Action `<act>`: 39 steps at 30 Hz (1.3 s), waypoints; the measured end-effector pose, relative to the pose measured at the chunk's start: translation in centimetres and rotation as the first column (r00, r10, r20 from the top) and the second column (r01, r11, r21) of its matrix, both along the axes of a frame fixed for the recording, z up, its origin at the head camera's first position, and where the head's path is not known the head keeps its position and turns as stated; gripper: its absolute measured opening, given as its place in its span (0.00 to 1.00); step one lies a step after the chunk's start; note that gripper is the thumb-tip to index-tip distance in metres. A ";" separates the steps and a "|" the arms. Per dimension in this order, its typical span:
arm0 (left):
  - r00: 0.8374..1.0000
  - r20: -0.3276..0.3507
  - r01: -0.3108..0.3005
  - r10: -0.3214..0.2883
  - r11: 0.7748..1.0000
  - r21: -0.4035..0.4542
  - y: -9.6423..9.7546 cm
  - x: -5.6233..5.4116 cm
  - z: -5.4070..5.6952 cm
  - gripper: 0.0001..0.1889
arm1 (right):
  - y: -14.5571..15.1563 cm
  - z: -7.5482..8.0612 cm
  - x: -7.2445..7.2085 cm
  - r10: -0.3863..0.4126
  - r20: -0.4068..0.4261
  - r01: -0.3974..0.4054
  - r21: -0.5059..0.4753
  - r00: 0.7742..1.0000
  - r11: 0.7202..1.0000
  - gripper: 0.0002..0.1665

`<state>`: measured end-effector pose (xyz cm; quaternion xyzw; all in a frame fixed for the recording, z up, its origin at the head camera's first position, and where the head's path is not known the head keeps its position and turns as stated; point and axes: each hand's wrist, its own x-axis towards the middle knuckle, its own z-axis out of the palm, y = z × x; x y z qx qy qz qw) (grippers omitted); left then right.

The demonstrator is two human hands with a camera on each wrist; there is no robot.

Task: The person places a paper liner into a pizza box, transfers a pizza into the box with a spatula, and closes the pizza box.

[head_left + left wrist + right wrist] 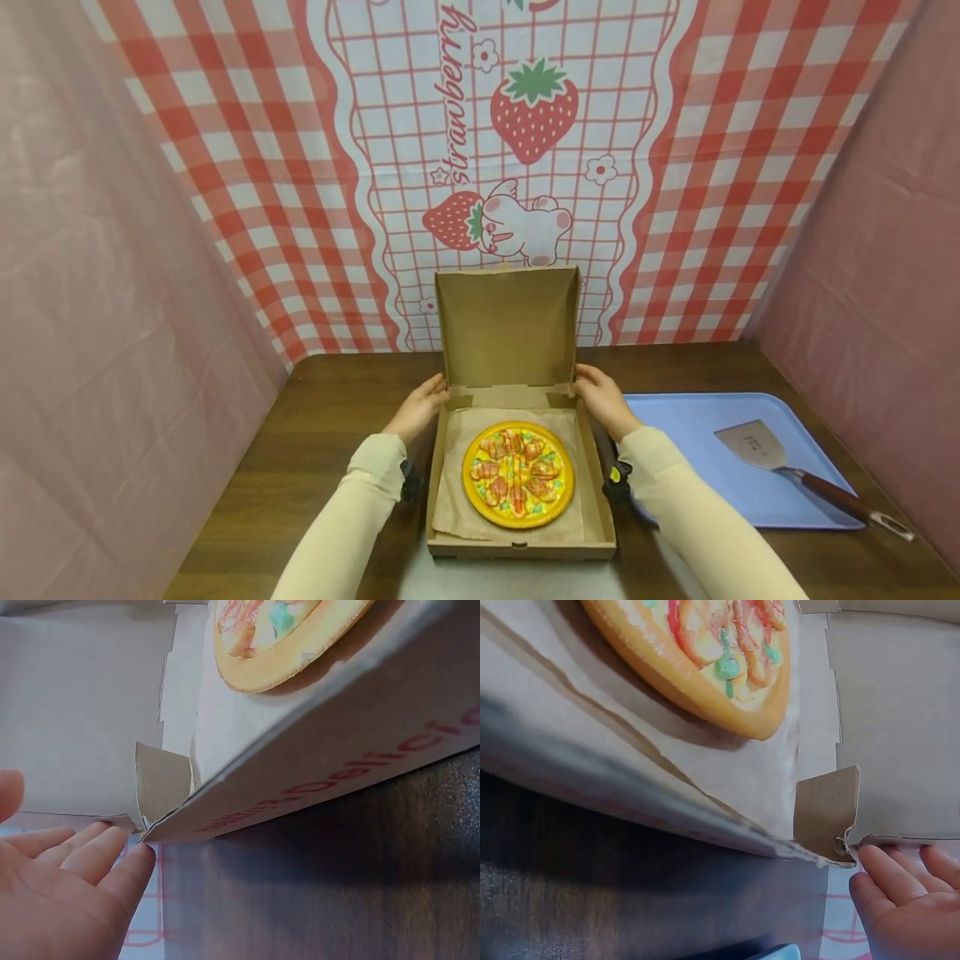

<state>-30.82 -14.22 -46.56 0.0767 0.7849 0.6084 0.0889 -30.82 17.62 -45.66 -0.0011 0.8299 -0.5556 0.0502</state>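
Observation:
A cardboard pizza box (pixel 521 551) stands with its lid (pixel 510 333) raised, nearly upright. Inside, a round toy-like pizza (pixel 517 475) with red and green toppings lies on brown paper (pixel 453 504). My left hand (pixel 417 410) touches the box's back left corner by the lid hinge; its fingers look fairly straight in the left wrist view, near the folded corner flap (pixel 163 780). At the opposite back corner, my right hand (pixel 606 404) touches the lid edge with extended fingertips, beside the other flap (pixel 825 806).
Right of the box, a blue tray (pixel 675 442) lies on the dark wooden table (pixel 330 417). A pizza server (pixel 753 446) rests on it, handle past the tray's right edge. Behind hangs a checked strawberry cloth (pixel 247 208); pink curtains (pixel 877 250) flank both sides.

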 end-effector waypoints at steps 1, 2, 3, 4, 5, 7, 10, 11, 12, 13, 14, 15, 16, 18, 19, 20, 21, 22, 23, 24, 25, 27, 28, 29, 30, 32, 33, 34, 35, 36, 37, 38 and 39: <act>1.000 0.009 -0.001 0.001 1.000 0.012 0.0 -0.1 -0.1 0.30 | 0.1 0.0 0.1 -0.001 0.006 0.001 -0.012 1.000 1.000 0.34; 1.000 0.019 -0.002 0.001 1.000 0.029 -0.2 -0.3 -0.4 0.31 | 0.1 0.1 0.1 -0.004 0.010 0.004 -0.027 1.000 1.000 0.33; 1.000 0.028 0.001 -0.003 0.999 0.048 -0.4 -0.7 -0.9 0.31 | 0.2 0.1 0.2 -0.004 0.011 0.005 -0.046 1.000 0.999 0.32; 1.000 0.019 0.012 -0.013 0.997 0.073 -0.7 -0.8 -1.2 0.32 | 0.2 0.1 0.2 -0.004 0.014 0.005 -0.064 1.000 0.998 0.31; 0.999 0.004 0.038 -0.039 0.993 0.109 -1.3 -1.8 -2.7 0.32 | 0.2 0.2 0.3 -0.007 0.017 0.008 -0.081 1.000 0.997 0.31; 0.997 -0.018 0.082 -0.080 0.984 0.158 -2.3 -3.2 -5.0 0.35 | 0.2 0.3 0.4 -0.015 0.020 0.017 -0.102 1.000 0.995 0.33; 0.996 0.001 0.089 -0.091 0.976 0.198 -2.6 -3.6 -5.7 0.37 | 0.2 0.3 0.5 -0.030 0.020 0.032 -0.100 0.999 0.994 0.37; 0.996 0.017 0.081 -0.085 0.979 0.187 -2.5 -3.6 -5.7 0.38 | 0.2 0.4 0.6 -0.033 0.021 0.035 -0.092 0.999 0.995 0.39; 0.997 0.046 0.054 -0.063 0.983 0.176 -2.0 -2.7 -4.3 0.38 | 0.2 0.4 0.6 -0.034 0.021 0.036 -0.082 0.999 0.996 0.40; 0.997 0.056 0.045 -0.055 0.985 0.167 -1.7 -2.0 -3.5 0.37 | 0.3 0.4 0.6 -0.033 0.021 0.035 -0.076 0.999 0.996 0.41; 0.996 0.081 0.023 -0.035 0.988 0.156 -1.3 -1.1 -2.0 0.36 | 0.3 0.5 0.6 -0.029 0.022 0.030 -0.070 0.999 0.997 0.41; 0.996 0.082 0.022 -0.035 0.989 0.149 -1.0 -0.2 -0.9 0.35 | 0.3 0.6 0.6 -0.024 0.022 0.025 -0.064 0.999 0.998 0.42; 0.996 0.081 0.021 -0.032 0.990 0.139 -0.8 0.2 -0.3 0.34 | 0.4 0.6 0.6 -0.022 0.025 0.023 -0.058 0.999 0.998 0.43; 0.996 0.088 0.011 -0.022 0.992 0.129 -0.5 0.8 0.7 0.33 | 0.4 0.8 0.6 -0.013 0.033 0.014 -0.047 0.999 0.999 0.44; 0.996 0.092 0.008 -0.019 0.992 0.124 -0.4 0.9 0.9 0.32 | 0.4 0.9 0.6 -0.011 0.040 0.012 -0.043 0.999 0.999 0.44; 0.996 0.092 0.004 -0.016 0.993 0.121 -0.3 0.9 1.0 0.32 | 0.4 1.0 0.6 -0.014 0.047 0.015 -0.038 0.999 0.999 0.45; 0.996 0.091 0.002 -0.013 0.993 0.119 -0.3 0.9 1.0 0.32 | 0.4 1.1 0.6 -0.018 0.053 0.019 -0.030 0.998 0.999 0.46; 0.996 0.093 -0.002 -0.009 0.992 0.122 -0.3 0.6 0.7 0.32 | 0.4 1.2 0.6 -0.022 0.059 0.023 -0.025 0.998 0.999 0.46; 0.996 0.087 0.000 -0.011 0.992 0.129 -0.2 0.7 0.7 0.32 | 0.4 1.2 0.6 -0.021 0.064 0.023 -0.022 0.998 1.000 0.46; 0.996 0.088 -0.003 -0.009 0.990 0.139 -0.2 0.7 0.6 0.32 | 0.4 1.3 0.7 -0.027 0.071 0.029 -0.025 0.997 0.999 0.46; 0.996 0.086 -0.002 -0.011 0.988 0.152 -0.1 0.7 0.6 0.32 | 0.4 1.3 0.7 -0.028 0.078 0.030 -0.028 0.997 0.999 0.46; 0.996 0.085 -0.002 -0.014 0.984 0.178 -0.1 0.8 0.6 0.32 | 0.4 1.4 0.7 -0.030 0.087 0.033 -0.035 0.996 0.999 0.46; 0.996 0.085 -0.002 -0.014 0.982 0.189 0.0 0.9 0.7 0.32 | 0.4 1.4 0.8 -0.028 0.092 0.032 -0.044 0.995 0.999 0.45; 0.996 0.087 -0.005 -0.013 0.980 0.200 0.0 0.9 0.7 0.32 | 0.4 1.4 0.8 -0.026 0.097 0.031 -0.053 0.995 0.998 0.45; 0.996 0.093 -0.011 -0.009 0.978 0.209 0.0 0.9 0.8 0.32 | 0.4 1.5 0.9 -0.023 0.102 0.030 -0.061 0.995 0.998 0.45; 0.996 0.095 -0.017 -0.003 0.976 0.215 0.0 1.0 0.9 0.32 | 0.4 1.5 1.0 -0.017 0.108 0.026 -0.076 0.994 0.997 0.45; 0.996 0.093 -0.019 -0.001 0.976 0.216 0.0 1.1 1.0 0.32 | 0.4 1.6 1.1 -0.011 0.109 0.020 -0.081 0.994 0.996 0.45; 0.996 0.093 -0.023 0.002 0.975 0.220 0.0 1.1 1.0 0.33 | 0.4 1.7 1.2 -0.001 0.110 0.011 -0.085 0.994 0.996 0.46; 0.996 0.094 -0.026 0.005 0.974 0.226 0.0 1.2 1.1 0.33 | 0.5 1.7 1.4 0.005 0.109 0.004 -0.086 0.994 0.996 0.46; 0.995 0.097 -0.030 0.007 0.972 0.235 0.0 1.3 1.2 0.33 | 0.5 1.8 1.5 0.014 0.108 -0.005 -0.082 0.994 0.997 0.46; 0.995 0.099 -0.033 0.009 0.969 0.243 -0.1 1.4 1.3 0.33 | 0.6 1.8 1.7 0.021 0.105 -0.012 -0.083 0.994 0.997 0.46; 0.995 0.101 -0.036 0.010 0.967 0.253 -0.1 1.5 1.3 0.34 | 0.6 1.9 1.8 0.032 0.101 -0.024 -0.079 0.994 0.997 0.46; 0.995 0.101 -0.036 0.010 0.965 0.260 -0.1 1.6 1.4 0.34 | 0.6 1.9 1.9 0.039 0.095 -0.032 -0.079 0.995 0.996 0.47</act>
